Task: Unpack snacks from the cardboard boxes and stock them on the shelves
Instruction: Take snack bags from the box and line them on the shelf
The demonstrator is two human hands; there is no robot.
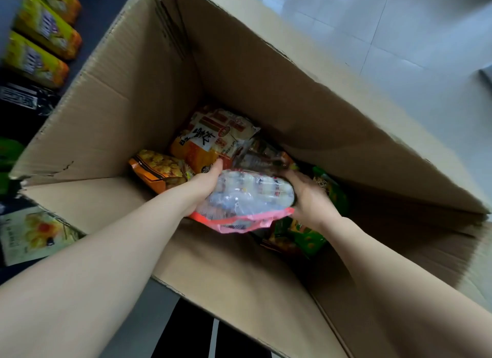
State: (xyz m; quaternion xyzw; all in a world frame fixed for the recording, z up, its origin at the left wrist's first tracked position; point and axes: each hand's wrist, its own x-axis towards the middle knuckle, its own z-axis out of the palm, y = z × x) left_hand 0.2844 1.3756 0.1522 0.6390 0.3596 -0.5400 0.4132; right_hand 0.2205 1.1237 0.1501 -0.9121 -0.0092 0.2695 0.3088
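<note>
Deep inside the cardboard box (266, 72), both hands close on one clear snack bag (250, 195) with a pink sealed edge. Left hand (205, 184) curls round its left side, thumb lying toward the packs beyond. Right hand (311, 195) cups the opposite end, fingers wrapped under it. Bag sits between the two palms, low in the box, on or just above the other packs; which, I cannot tell.

Just beyond the grip: an orange-and-white pack (213, 141). Left of it, touching or nearly, an orange popcorn-style bag (157, 171). Under the right wrist, a green pack (306, 237).

Judged risks: film looks slick and soft, so a squeeze could crush the contents, or the bag could slide out on the lift. Box walls stand high; the pink edge may snag on a flap. Yellow packs (45, 30) already stand on the shelf, far left of the grip.
</note>
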